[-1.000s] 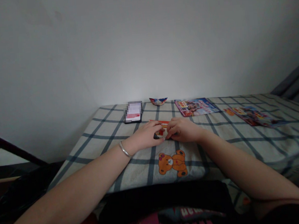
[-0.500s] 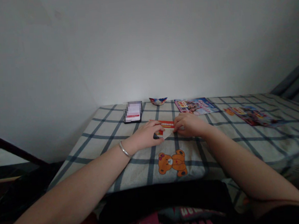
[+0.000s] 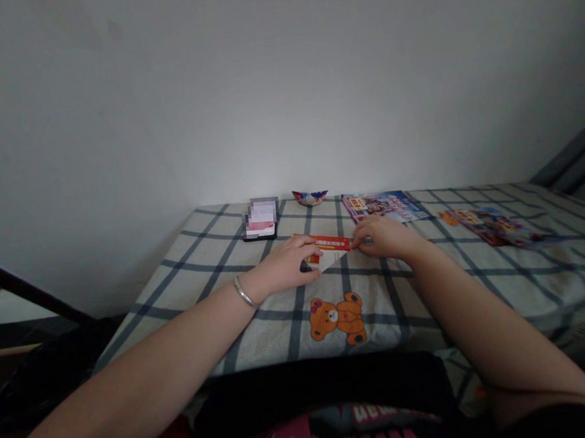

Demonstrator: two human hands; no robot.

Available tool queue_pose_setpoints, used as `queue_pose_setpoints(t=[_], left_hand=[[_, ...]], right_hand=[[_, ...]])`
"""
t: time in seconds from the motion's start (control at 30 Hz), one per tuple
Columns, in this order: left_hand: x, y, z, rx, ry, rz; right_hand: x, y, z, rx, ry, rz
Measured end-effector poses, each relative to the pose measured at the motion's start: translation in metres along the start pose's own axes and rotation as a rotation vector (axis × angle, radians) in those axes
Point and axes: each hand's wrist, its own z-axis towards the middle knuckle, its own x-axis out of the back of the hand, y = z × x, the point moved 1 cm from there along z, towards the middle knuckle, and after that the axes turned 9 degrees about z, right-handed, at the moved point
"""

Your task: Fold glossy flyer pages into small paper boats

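A folded piece of printed paper (image 3: pixel 335 251), red along its far edge and white below, lies flat on the checked tablecloth and narrows to a point on the near side. My left hand (image 3: pixel 290 266), with a silver bangle at the wrist, rests over its left part, thumb and fingers apart, pressing it down. At the right corner, the fingertips of my right hand (image 3: pixel 381 236) are pinched together on the paper. A ring shows on that hand. The left end of the paper is partly hidden under my left hand.
A phone (image 3: pixel 261 219) with a blurred screen lies beyond my left hand. Against the wall stands a small folded paper boat shape (image 3: pixel 310 198). Two colourful printed leaflets (image 3: pixel 384 206) lie to the right. A bear picture (image 3: pixel 337 319) decorates the checked cloth (image 3: pixel 199 252) near me.
My right hand has slid a little right along the paper to its right corner, uncovering more of the red strip. My left hand has stayed in place.
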Motion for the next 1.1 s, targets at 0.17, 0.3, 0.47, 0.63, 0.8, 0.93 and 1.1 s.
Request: queue_pose_setpoints(t=[0.17,0.3,0.47,0.63,0.8,0.93,1.1], left_hand=[[0.0,-0.002,-0.002,-0.069,0.018,0.08],[0.005,0.0,-0.003,-0.119,0.054,0.185],[0.006,-0.002,-0.003,-0.149,0.053,0.245],[0.003,-0.007,-0.001,-0.173,0.02,0.172],[0.005,-0.009,0.002,-0.203,0.001,0.09],[0.007,-0.011,0.002,-0.229,-0.005,0.017],[0.007,-0.011,0.0,-0.213,-0.017,0.038]], right_hand=[[-0.005,-0.001,0.003,-0.048,0.116,0.005],[-0.01,-0.001,0.005,-0.061,0.146,0.026],[-0.013,0.0,0.006,0.041,0.111,0.052],[-0.018,0.0,0.008,0.056,0.134,0.055],[-0.021,-0.003,0.01,0.104,0.091,0.077],[-0.02,-0.004,0.01,0.099,0.116,0.076],[-0.025,-0.005,0.009,0.083,0.137,0.085]])
